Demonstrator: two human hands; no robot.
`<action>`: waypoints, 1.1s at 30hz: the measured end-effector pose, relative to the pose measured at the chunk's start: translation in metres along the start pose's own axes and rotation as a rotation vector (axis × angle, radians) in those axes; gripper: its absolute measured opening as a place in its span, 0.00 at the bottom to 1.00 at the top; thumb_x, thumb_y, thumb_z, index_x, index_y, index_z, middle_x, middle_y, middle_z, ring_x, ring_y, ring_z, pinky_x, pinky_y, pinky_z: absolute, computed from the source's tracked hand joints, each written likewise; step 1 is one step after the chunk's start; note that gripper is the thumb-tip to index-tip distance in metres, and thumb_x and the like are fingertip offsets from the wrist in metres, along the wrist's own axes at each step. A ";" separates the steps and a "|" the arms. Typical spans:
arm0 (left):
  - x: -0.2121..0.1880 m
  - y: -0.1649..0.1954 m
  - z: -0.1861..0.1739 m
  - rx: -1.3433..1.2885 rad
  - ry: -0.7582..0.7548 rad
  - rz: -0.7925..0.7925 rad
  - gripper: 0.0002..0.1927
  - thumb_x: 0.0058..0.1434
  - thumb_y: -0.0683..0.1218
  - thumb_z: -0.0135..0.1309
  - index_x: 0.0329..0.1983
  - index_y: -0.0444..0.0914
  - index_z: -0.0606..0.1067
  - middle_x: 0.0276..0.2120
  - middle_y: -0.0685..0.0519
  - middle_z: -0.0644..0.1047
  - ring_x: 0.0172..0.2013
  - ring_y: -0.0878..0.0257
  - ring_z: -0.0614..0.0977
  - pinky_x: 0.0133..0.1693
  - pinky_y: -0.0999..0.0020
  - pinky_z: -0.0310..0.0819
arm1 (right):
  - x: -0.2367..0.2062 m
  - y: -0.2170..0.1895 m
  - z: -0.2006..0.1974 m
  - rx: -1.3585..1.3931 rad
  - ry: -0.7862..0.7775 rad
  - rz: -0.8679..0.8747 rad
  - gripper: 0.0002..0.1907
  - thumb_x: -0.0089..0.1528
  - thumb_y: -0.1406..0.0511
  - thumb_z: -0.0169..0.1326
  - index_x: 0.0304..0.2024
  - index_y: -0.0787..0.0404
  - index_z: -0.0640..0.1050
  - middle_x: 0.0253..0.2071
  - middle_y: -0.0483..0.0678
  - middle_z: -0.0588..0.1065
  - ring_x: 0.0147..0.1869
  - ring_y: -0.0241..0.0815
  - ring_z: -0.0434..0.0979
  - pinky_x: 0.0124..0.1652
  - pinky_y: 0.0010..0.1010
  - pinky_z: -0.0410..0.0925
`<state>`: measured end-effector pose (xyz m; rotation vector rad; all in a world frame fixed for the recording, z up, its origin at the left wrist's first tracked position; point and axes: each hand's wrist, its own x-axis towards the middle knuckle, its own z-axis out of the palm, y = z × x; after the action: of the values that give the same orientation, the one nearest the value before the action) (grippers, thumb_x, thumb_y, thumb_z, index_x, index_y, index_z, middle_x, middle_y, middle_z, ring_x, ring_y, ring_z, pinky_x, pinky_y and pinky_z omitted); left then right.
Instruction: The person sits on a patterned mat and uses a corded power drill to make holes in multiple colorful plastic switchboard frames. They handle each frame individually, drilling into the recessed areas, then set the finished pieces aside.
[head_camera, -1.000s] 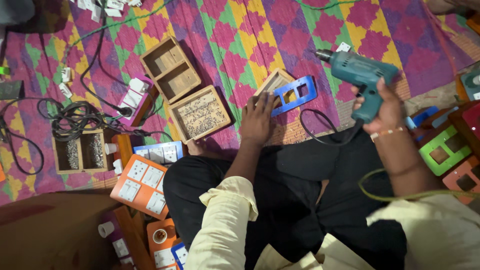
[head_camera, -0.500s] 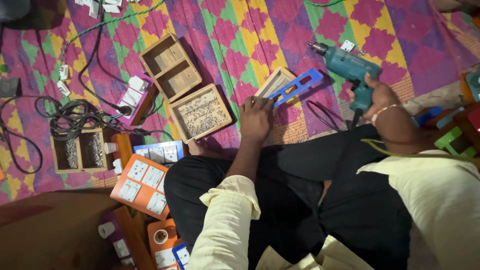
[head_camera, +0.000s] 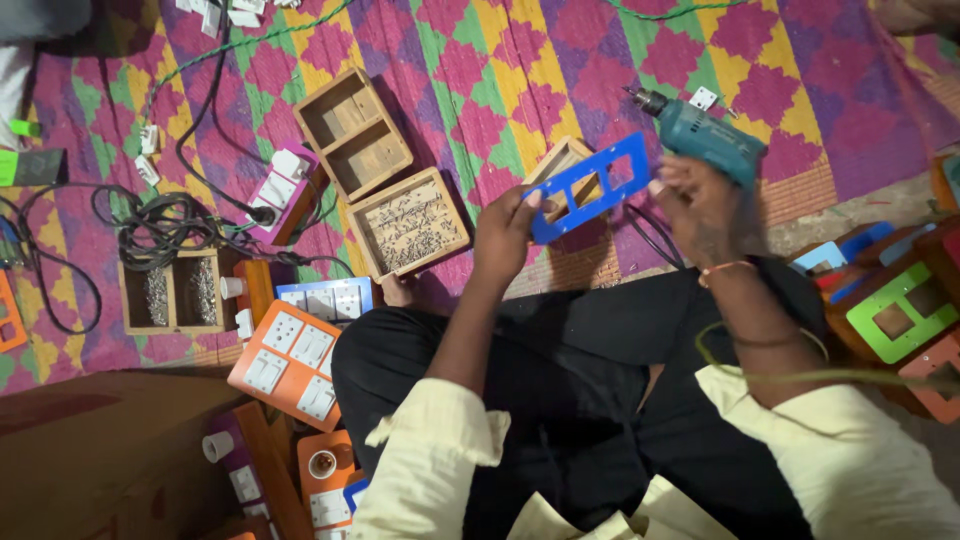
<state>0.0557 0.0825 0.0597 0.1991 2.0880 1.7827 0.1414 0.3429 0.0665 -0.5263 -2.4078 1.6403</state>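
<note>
My left hand (head_camera: 508, 232) holds a blue plastic switch-plate frame (head_camera: 590, 187) lifted above a small wooden box (head_camera: 556, 166) on the patterned mat. My right hand (head_camera: 700, 205) grips a teal electric drill (head_camera: 703, 136), its bit pointing left just above the frame's right end. My right fingers also touch that end of the frame. I sit cross-legged in black trousers and a cream shirt.
A wooden tray of screws (head_camera: 410, 222) and an empty two-part wooden box (head_camera: 354, 132) lie to the left. Orange switchboards (head_camera: 290, 358), a screw box (head_camera: 172, 292) and tangled black cable (head_camera: 160, 225) are further left. Green and orange frames (head_camera: 900, 315) lie to the right.
My left hand lifted the blue frame off the wooden box and raised it. The drill swung down and left toward the frame.
</note>
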 end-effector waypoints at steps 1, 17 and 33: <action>-0.004 0.002 -0.002 -0.052 -0.009 0.005 0.14 0.71 0.51 0.50 0.46 0.37 0.79 0.33 0.55 0.83 0.27 0.67 0.79 0.31 0.70 0.75 | 0.000 0.003 0.002 0.315 -0.069 0.049 0.21 0.66 0.64 0.59 0.60 0.63 0.74 0.50 0.50 0.77 0.52 0.43 0.78 0.52 0.37 0.72; -0.012 -0.008 -0.006 -0.403 -0.162 -0.103 0.13 0.68 0.43 0.55 0.55 0.35 0.76 0.41 0.55 0.82 0.39 0.70 0.81 0.39 0.72 0.78 | -0.002 0.046 0.008 0.866 -0.324 0.351 0.06 0.67 0.67 0.56 0.46 0.61 0.76 0.41 0.48 0.77 0.43 0.39 0.77 0.45 0.34 0.70; -0.007 -0.074 -0.004 0.831 0.345 0.020 0.16 0.59 0.49 0.64 0.51 0.45 0.82 0.47 0.46 0.79 0.45 0.45 0.83 0.47 0.52 0.78 | -0.003 0.048 0.011 0.422 -0.149 0.208 0.16 0.69 0.67 0.56 0.57 0.67 0.75 0.44 0.52 0.79 0.41 0.35 0.79 0.42 0.25 0.72</action>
<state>0.0713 0.0632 -0.0110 0.1328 2.9778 0.8927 0.1492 0.3480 0.0184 -0.6112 -2.0587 2.2705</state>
